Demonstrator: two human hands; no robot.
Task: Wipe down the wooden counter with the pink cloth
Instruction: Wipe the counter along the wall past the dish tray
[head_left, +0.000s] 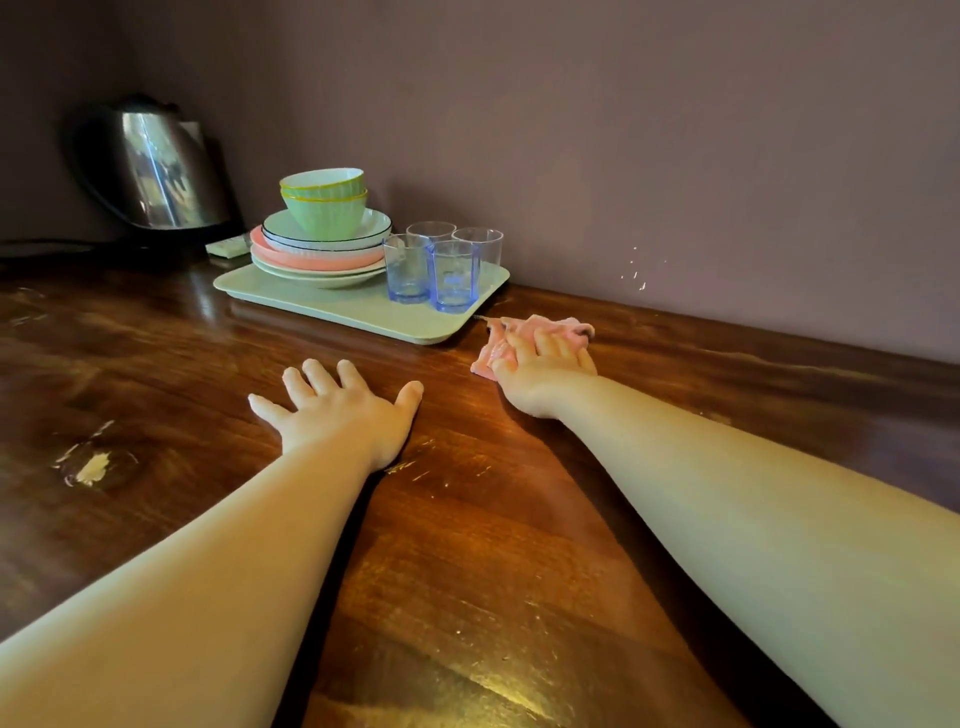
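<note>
I look down along both bare forearms onto a dark, glossy wooden bench (467, 545) that runs against a purple-grey wall (623, 130).

My right hand (543, 364) reaches far and to the right, fingers curled down over a bunched pink cloth (524, 332). It presses the cloth flat onto the wood, just beside the near right corner of a pale green tray (363, 312). I judge the cloth is bunched so the palm can bear down on it, and that it sits there in order to wipe along the tray's edge and the strip next to the wall.

My left hand (343, 410) lies palm down on the bench, fingers spread wide and holding nothing. It is well apart from the cloth, nearer to me and to the left. I judge it is there as a brace while the other arm stretches out.

The tray carries a stack of plates (317, 249) with two green bowls (324, 205) nested on top, and four clear glasses (447, 265) grouped at its right end. A steel kettle (161, 171) stands far left, behind the tray.

Near left, the wood shows a pale chipped patch (93, 465). Fine scratches cross the near middle. Most of the bench appears not yet wiped, though I cannot tell for certain.
</note>
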